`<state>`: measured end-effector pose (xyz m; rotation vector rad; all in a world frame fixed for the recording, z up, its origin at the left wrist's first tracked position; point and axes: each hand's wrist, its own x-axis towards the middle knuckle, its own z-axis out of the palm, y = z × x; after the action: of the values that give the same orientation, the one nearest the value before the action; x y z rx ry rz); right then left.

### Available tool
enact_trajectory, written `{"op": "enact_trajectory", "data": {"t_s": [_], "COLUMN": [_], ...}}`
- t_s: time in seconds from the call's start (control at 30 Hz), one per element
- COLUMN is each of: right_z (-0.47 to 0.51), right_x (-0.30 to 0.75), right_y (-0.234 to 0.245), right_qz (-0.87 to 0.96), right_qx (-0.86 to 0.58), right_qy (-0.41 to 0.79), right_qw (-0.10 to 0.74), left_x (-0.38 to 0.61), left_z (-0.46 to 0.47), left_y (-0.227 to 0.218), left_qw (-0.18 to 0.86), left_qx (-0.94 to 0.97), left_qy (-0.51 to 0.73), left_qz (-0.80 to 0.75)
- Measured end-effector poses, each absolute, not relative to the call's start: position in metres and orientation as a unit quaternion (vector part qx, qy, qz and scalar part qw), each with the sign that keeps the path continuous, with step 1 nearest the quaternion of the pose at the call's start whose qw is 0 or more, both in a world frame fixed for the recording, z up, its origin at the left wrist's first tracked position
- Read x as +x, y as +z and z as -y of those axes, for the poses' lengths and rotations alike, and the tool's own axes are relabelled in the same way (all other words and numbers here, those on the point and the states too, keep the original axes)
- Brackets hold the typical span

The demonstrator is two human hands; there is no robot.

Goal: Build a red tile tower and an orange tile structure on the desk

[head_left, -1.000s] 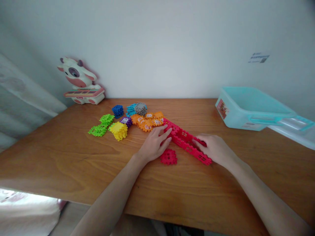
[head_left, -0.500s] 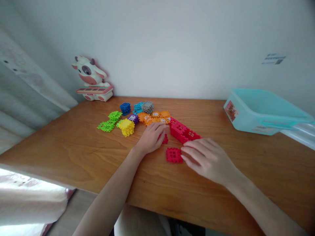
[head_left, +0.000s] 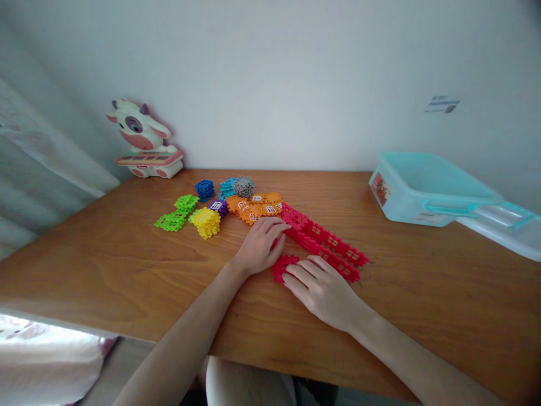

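My left hand [head_left: 261, 246] rests on the table with its fingers curled round a red plastic building tile, mostly hidden beneath the fingers. Its fingertips are close to the near left end of a long red structure [head_left: 336, 243], made of joined window tiles in two parallel rows. My right hand [head_left: 324, 294] lies lower down, its fingers closed on the right side of a separate red square tile [head_left: 280, 269] with notched edges, flat on the wood. Orange tiles [head_left: 249, 210] with white windows lie just beyond my left hand.
A stack of yellow tiles [head_left: 206, 223], light green tiles [head_left: 172, 221], a purple piece [head_left: 218, 207], and blue [head_left: 205, 189] and grey [head_left: 243, 186] stacks lie left of centre. A cow toy keyboard [head_left: 147, 160] stands back left; a turquoise bin [head_left: 439, 203] stands at right.
My right hand has moved left onto the loose red tile, uncovering the right end of the long red structure. The left hand stays by the structure's left end. The view has shifted slightly right.
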<state>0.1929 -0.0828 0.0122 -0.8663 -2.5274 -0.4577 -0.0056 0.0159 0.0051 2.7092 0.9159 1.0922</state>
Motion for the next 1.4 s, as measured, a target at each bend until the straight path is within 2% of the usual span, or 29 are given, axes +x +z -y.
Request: {"op": "enact_trajectory", "data": {"t_s": [0.1,0.27,0.37,0.5,0.63,0.73,1.0,1.13,1.23,1.4], "right_z": [0.082,0.074,0.069,0.067,0.067,0.066,0.066,0.064,0.061,0.057], "right_x": [0.195,0.211,0.22,0.226,0.228,0.23,0.235,0.254,0.277,0.303], "right_y": [0.018,0.028,0.03,0.031,0.033,0.034,0.039,0.048,0.055,0.054], "right_qz": [0.899,0.828,0.777,0.762,0.786,0.79,0.796,0.758,0.714,0.725], "right_qx": [-0.319,-0.375,-0.42,-0.449,-0.439,-0.437,-0.427,-0.476,-0.533,-0.567], "right_qy": [-0.155,-0.062,-0.016,-0.021,-0.092,-0.13,-0.147,-0.105,-0.09,-0.047], "right_qw": [0.255,0.413,0.468,0.465,0.426,0.409,0.404,0.433,0.445,0.389], "left_x": [-0.005,-0.002,0.008,0.025,0.034,0.037,0.041,0.034,0.029,0.031], "left_z": [-0.012,0.0,0.007,0.012,0.013,0.014,0.019,0.02,0.019,0.019], "left_y": [0.008,0.012,0.011,0.004,-0.002,-0.003,0.002,0.009,0.012,0.008], "left_qw": [0.059,0.2,0.244,0.311,0.412,0.428,0.391,0.234,0.112,0.055], "left_qx": [0.877,0.828,0.82,0.763,0.695,0.683,0.717,0.806,0.88,0.921], "left_qy": [0.39,0.458,0.458,0.493,0.501,0.502,0.494,0.468,0.394,0.31], "left_qz": [-0.276,-0.253,-0.241,-0.28,-0.309,-0.315,-0.299,-0.276,-0.241,-0.229]}}
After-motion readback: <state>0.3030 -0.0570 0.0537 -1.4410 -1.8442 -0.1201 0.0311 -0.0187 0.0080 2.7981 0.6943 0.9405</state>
